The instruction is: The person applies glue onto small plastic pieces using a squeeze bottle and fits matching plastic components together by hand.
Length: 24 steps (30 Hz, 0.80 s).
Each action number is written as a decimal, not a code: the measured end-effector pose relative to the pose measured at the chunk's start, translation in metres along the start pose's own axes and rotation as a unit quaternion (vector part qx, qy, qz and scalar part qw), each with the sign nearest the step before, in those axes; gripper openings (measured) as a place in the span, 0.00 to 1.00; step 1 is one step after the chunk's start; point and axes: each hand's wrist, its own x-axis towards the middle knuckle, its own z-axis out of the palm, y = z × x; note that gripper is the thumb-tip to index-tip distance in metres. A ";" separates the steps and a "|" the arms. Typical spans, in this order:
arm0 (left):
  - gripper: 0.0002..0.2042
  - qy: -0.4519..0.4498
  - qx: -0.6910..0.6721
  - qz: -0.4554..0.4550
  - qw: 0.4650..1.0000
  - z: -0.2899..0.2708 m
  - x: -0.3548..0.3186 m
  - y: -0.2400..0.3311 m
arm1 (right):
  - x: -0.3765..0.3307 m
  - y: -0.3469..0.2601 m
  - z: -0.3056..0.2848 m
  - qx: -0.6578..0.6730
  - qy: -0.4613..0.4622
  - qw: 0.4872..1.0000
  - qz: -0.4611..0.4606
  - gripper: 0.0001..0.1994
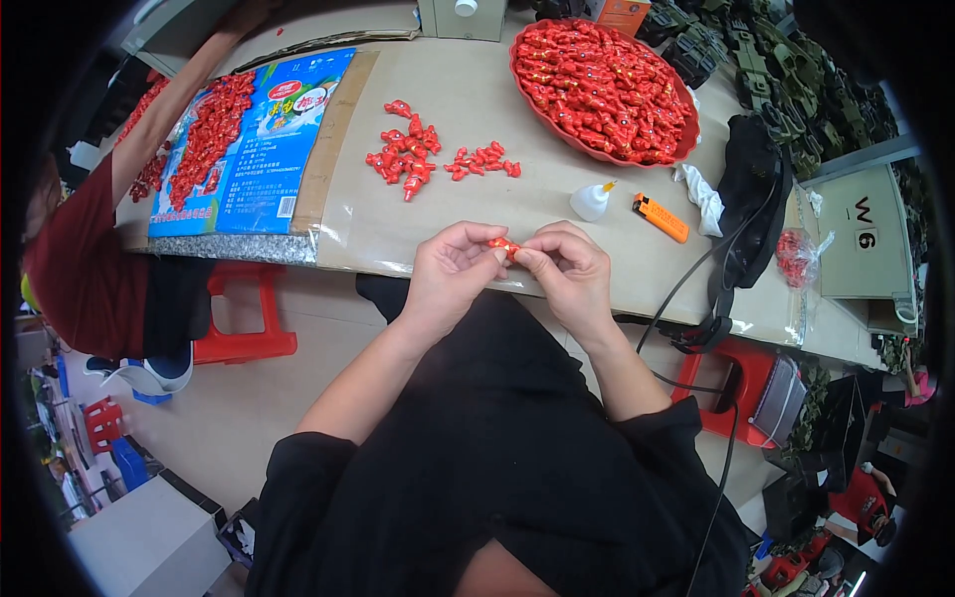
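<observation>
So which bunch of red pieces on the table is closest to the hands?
The small row, right of the bigger pile; it lies nearest the hands. The red tray is farther.

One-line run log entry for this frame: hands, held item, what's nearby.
left hand: pinching small red piece | right hand: pinching same piece | table: loose red pieces, red tray full, glue bottle, orange lighter

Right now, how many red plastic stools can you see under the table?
2. One red stool stands under the table's left part, beside a co-worker's legs. The other red stool is at the right, under the black bag. More may be hidden.
</observation>
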 end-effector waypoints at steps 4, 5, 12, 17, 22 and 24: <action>0.09 0.002 -0.001 0.000 1.000 -0.001 0.001 0.000 | 0.001 -0.001 0.000 -0.005 -0.003 1.000 0.005 0.02; 0.09 0.001 0.002 -0.001 1.000 -0.001 0.001 0.000 | 0.001 -0.001 0.000 -0.005 -0.003 1.000 0.005 0.02; 0.09 0.002 0.007 0.002 1.000 -0.001 0.000 0.000 | 0.000 0.002 0.000 0.005 0.001 1.000 0.004 0.02; 0.09 0.005 0.005 0.001 1.000 0.001 -0.001 0.000 | -0.001 0.001 0.000 0.001 -0.001 1.000 0.001 0.02; 0.08 -0.007 0.009 0.000 1.000 0.000 0.001 0.001 | -0.002 0.001 0.000 0.005 0.004 1.000 0.010 0.02; 0.08 -0.017 -0.015 0.012 1.000 0.000 0.002 0.000 | -0.004 0.000 0.000 0.030 0.010 0.999 0.023 0.02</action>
